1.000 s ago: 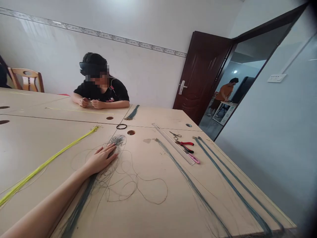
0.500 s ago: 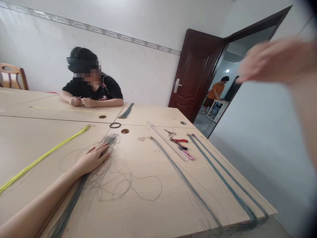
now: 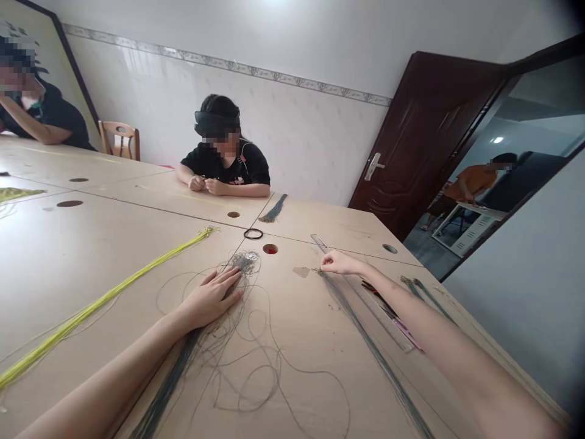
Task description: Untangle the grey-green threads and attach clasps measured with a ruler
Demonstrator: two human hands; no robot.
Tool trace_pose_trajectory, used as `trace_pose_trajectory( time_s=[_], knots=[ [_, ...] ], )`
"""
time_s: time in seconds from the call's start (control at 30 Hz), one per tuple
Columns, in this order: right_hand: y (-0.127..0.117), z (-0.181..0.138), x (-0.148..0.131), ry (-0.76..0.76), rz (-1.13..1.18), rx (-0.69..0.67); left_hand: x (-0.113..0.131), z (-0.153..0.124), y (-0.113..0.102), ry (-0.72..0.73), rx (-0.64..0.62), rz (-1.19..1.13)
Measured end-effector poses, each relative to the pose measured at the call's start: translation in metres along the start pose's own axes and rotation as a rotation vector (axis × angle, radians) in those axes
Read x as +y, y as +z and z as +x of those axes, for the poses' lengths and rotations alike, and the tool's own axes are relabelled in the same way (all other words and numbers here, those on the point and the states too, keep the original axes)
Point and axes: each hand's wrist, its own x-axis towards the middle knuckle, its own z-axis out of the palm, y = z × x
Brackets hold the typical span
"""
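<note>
Many threads (image 3: 170,384) across table (image 3: 114,238); door (image 3: 415,140) open.

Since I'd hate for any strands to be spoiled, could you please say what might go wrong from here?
The tangled strands by the left hand could snag and knot. The right hand is at the end of a gray bundle, so a tug might pull its strands askew. The right forearm partly hides the pliers and could brush them.
</note>
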Motion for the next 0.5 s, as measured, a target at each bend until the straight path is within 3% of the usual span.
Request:
trace_pose_trajectory(
  time_s=[0.2,0.5],
  knots=[
    [0.018,0.019,0.017,-0.025,-0.018,-0.014,0.001,0.000,0.000,0.005,0.011,-0.014],
    [0.007,0.010,0.003,-0.031,-0.191,0.077,0.007,-0.003,-0.005,0.007,-0.011,-0.001]
  ],
)
